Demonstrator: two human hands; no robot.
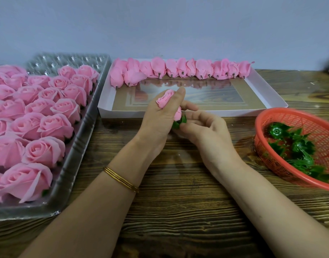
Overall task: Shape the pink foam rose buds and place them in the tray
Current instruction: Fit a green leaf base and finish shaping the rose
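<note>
Pink rose bud [166, 97] clasped in left grip [158, 118], right grip [204, 131] pinching green calyx [180, 122] beneath

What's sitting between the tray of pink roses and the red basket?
In the head view, the left hand and right hand, holding pink buds and a green calyx above the table; a white box lies behind them.

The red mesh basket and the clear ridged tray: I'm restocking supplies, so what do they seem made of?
The red mesh basket looks like moulded plastic, matte: uniform colour, regular grid of holes. The clear ridged tray looks like thin glossy plastic: see-through, glints on its empty cups.
</note>
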